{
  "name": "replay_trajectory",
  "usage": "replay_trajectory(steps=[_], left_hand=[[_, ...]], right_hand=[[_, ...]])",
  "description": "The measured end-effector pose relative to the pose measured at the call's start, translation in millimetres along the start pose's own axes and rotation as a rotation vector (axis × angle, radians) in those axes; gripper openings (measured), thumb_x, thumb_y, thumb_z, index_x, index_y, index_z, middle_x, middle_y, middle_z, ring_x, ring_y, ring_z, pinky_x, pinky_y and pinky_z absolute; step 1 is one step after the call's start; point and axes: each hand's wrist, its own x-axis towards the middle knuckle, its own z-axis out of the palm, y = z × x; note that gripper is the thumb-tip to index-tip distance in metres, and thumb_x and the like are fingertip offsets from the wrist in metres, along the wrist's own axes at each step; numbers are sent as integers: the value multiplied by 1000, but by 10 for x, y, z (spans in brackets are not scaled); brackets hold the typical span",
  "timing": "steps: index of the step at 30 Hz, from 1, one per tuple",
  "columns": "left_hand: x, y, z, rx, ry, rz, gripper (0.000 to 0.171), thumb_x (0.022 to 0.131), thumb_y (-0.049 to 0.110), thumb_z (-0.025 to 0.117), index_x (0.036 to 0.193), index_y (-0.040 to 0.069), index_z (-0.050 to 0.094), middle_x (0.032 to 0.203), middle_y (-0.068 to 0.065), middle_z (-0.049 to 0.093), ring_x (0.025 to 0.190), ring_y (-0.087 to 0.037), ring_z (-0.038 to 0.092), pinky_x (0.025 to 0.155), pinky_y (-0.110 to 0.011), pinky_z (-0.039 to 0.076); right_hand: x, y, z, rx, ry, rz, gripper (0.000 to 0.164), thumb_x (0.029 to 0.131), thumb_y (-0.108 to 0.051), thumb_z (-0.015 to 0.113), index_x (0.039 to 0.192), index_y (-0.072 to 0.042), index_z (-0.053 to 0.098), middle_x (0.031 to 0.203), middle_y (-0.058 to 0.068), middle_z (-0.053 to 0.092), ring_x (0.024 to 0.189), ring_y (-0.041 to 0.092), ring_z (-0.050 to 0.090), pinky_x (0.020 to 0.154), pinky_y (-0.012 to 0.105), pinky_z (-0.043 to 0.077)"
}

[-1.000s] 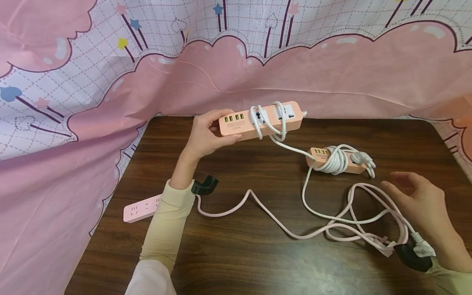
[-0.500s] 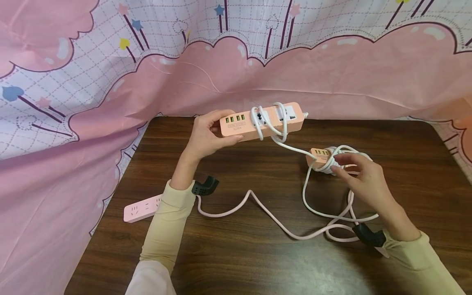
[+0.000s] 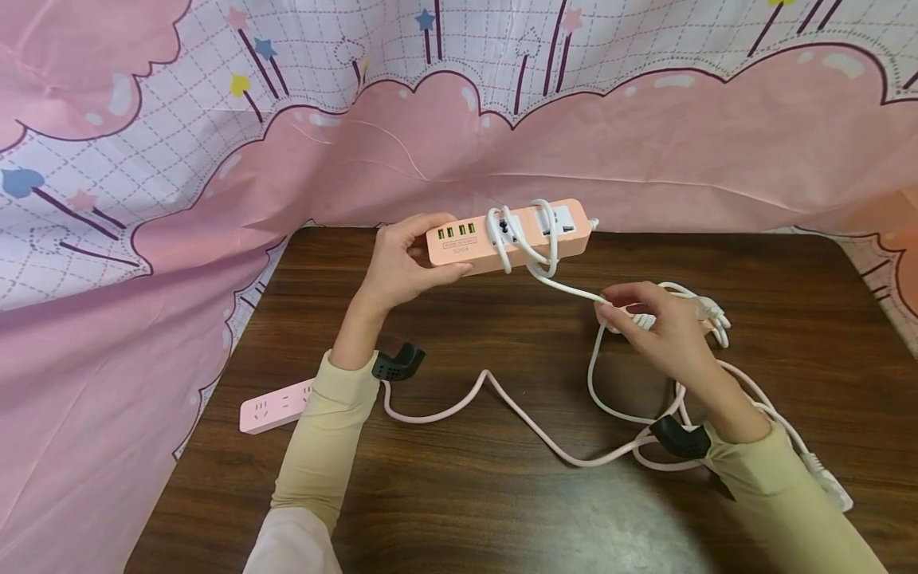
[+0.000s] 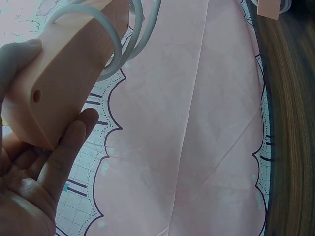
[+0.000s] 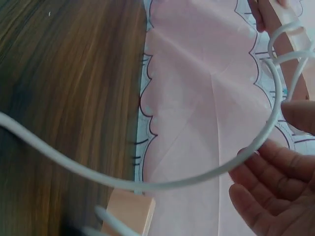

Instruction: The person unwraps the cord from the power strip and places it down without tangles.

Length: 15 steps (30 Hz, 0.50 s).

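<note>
My left hand (image 3: pixel 402 263) grips the left end of a peach power strip (image 3: pixel 464 251), holding it raised above the table's far edge. USB ports and white sockets face up. A white cord (image 3: pixel 570 288) is looped loosely around the strip and runs down to the right. At this cord is my right hand (image 3: pixel 663 331). In the right wrist view, the white cord (image 5: pixel 197 179) passes between the thumb and loosely bent fingers (image 5: pixel 275 182), which stand apart. Partly hidden behind that hand, a second peach power strip (image 3: pixel 601 314) lies on the table with its white cord wound around it.
A pink power strip (image 3: pixel 276 406) lies at left, partly covered by my left sleeve. Its pink cord (image 3: pixel 531 422) snakes right into a tangle beneath my right wrist. A white plug (image 3: pixel 832 482) rests at the right. Pink patterned cloth (image 3: pixel 717 167) hangs behind the dark wooden table (image 3: pixel 459 510).
My right hand has moved left from the table's right side, over the second peach strip, to the white cord. My left hand and the raised strip have stayed almost still.
</note>
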Motion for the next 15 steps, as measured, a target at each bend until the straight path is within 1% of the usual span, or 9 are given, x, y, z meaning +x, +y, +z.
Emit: replay_trajectory(steps=[2,4,7,9,12,15], left_hand=[[2,2,2,-5,0,-2,48,60,-2,84,104,-8,64,90,-16,66,67,-10,56,54,-18,48],[2,8,4,-10,-1,-5,48,60,-2,84,104,-8,64,91,-16,66,67,-10,56,54,-19,48],[1,10,6,-7,-7,-3,48,61,-1,84,105,-7,65,92,-16,66,68,-10,57,55,-19,48],[-1,10,3,-9,-11,-2,48,61,-1,84,104,-7,65,92,-16,66,70,-10,57,56,-19,49],[-6,5,-1,-23,-15,-2,48,60,-2,84,104,-7,65,92,-16,65,70,-11,57,56,-20,49],[-9,-1,-4,-51,-24,-8,48,59,-5,84,103,-8,65,93,-16,65,71,-11,56,58,-23,51]], right_hand=[[21,4,37,-8,-12,-8,18,83,-3,68,100,1,68,89,12,69,82,-8,53,71,13,42],[44,18,76,4,-32,-31,14,84,-1,67,97,1,68,87,11,68,81,-5,53,71,17,42],[81,32,120,39,-54,-67,8,82,4,66,89,1,69,79,8,67,76,-2,53,69,16,41],[103,27,130,60,-57,-75,8,82,6,66,86,0,70,75,6,65,72,-1,53,66,14,40],[147,8,120,70,-13,-54,7,82,5,67,85,0,71,71,5,64,66,-2,52,61,12,39],[209,-19,83,85,66,14,7,82,2,68,88,2,71,70,0,65,63,-6,53,56,11,39]])
